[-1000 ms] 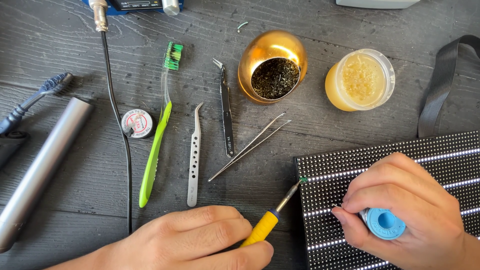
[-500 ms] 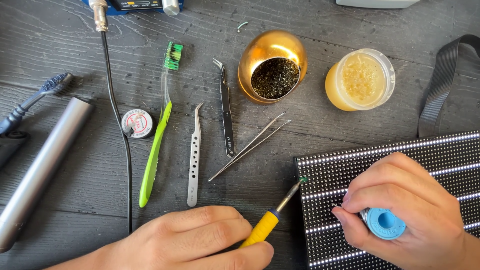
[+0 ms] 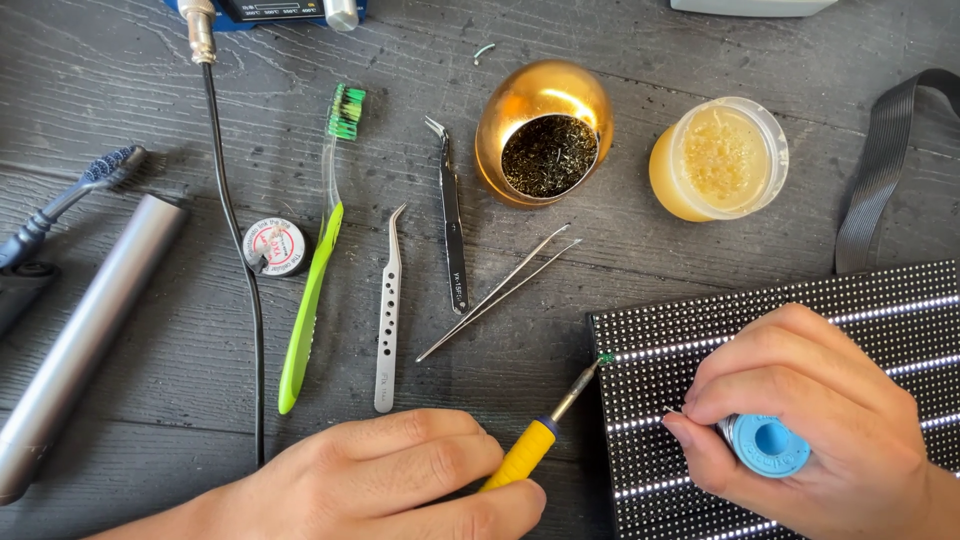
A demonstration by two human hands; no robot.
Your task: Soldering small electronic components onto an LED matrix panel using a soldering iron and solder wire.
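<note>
While the left hand (image 3: 400, 480) grips a yellow-handled iron (image 3: 540, 435) against the dotted panel (image 3: 900, 300), the right hand (image 3: 810, 420) clasps a blue spool (image 3: 768, 445).

Soldering iron (image 3: 540, 440): yellow grip, tip at 2 o'clock touching LED panel (image 3: 640, 400) corner. Solder spool (image 3: 768, 447): blue, lying on panel.

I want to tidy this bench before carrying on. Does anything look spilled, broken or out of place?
Nothing looks spilled or broken. The only stray bit is a small pale scrap lying alone on the table above the gold tip-cleaner pot. The tweezers lie loosely angled, not damaged.
</note>
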